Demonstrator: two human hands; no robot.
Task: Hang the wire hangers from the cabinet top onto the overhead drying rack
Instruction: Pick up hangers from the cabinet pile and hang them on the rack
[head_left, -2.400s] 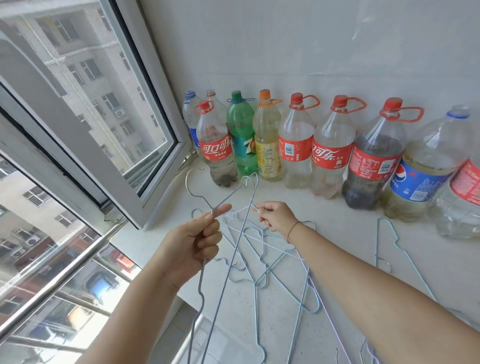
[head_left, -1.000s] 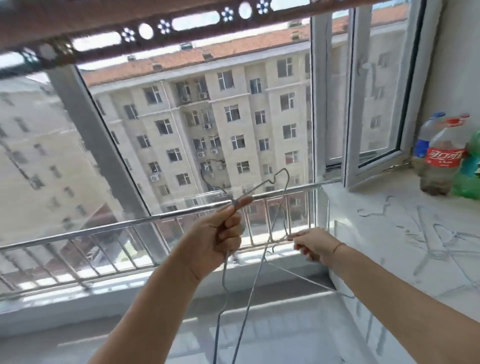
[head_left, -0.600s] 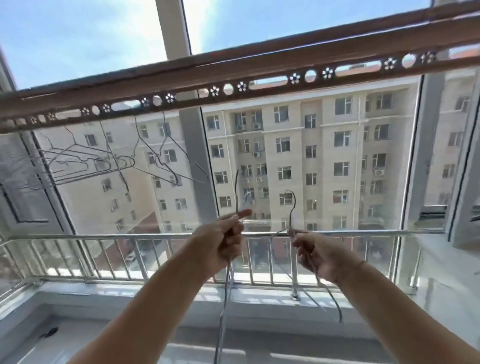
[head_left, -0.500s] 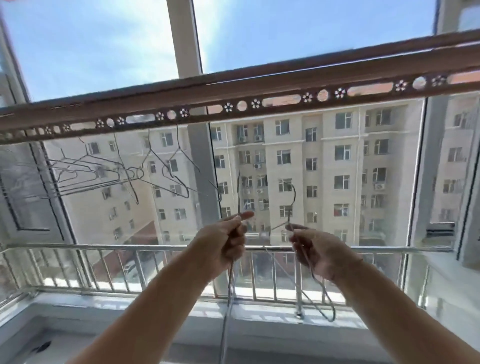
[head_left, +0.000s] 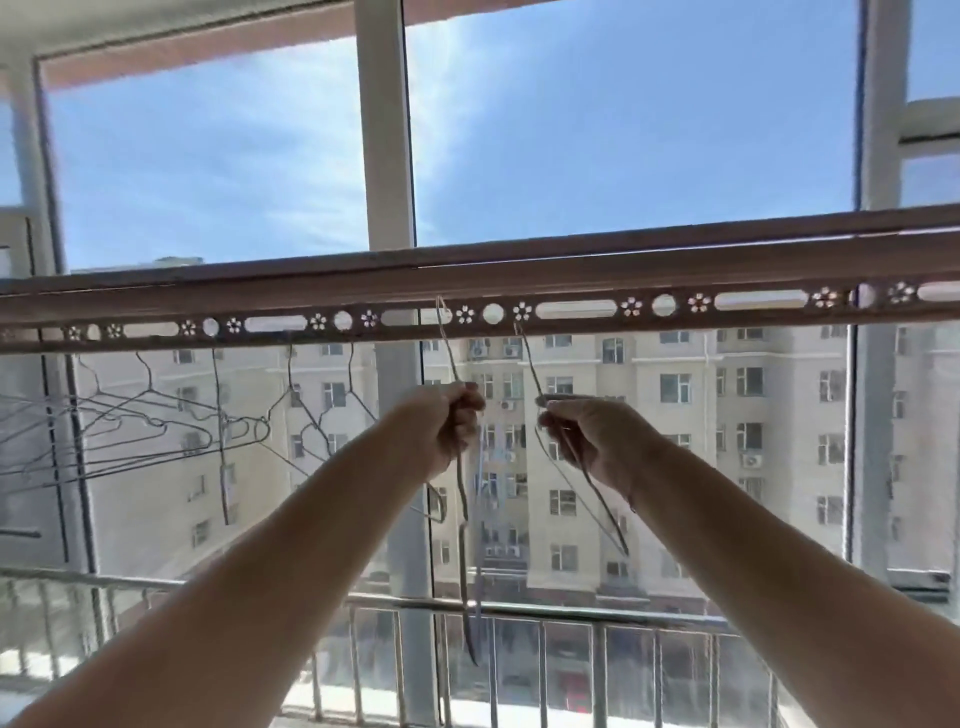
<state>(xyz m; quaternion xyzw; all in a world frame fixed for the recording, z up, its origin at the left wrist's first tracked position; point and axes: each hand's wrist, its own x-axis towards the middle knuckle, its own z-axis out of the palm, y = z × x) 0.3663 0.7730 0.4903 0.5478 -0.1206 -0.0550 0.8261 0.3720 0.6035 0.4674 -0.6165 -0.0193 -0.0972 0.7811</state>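
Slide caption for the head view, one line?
Left hand and right hand hold wire hangers with hooks at the overhead rack; other hangers hang leftward.

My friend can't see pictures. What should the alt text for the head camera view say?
Two raised hands hold wire hangers' hooks up at the holes of an overhead drying rack: the left hand grips one hanger, the right hand pinches a second hanger. More hangers hang further left, with blue sky and an apartment block behind.

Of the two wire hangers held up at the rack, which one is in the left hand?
The hanger whose hook reaches the drying rack further left; the left hand grips its neck. The right hand holds the other hanger.
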